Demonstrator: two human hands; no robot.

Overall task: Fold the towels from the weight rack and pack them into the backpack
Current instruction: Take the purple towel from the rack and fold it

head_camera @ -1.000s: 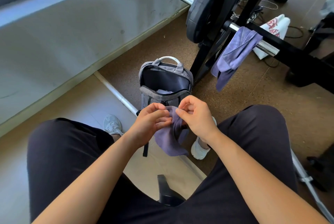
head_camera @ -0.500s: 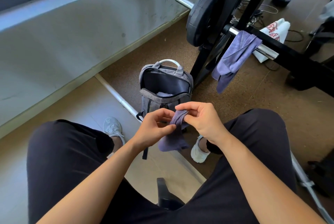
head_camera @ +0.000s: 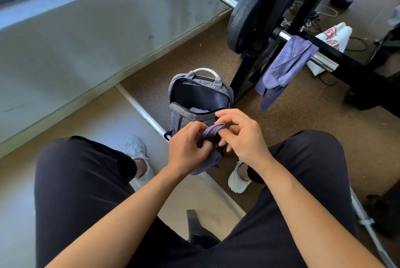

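Compared with half a second earlier, your right hand [head_camera: 244,137] had spread its fingers, exposing the folded edge of the held towel [head_camera: 208,133]. Weight rack [head_camera: 355,70] stood upper right, a hanging towel [head_camera: 285,66] draped over its bar. Grey backpack [head_camera: 179,120] sat upright and unzipped on the floor beside the rack's foot, a packed towel [head_camera: 198,110] visible inside. Your left hand [head_camera: 186,148] gripped the bunched held towel just in front of the backpack. Your right pinched its edge, other fingers loosely curled.
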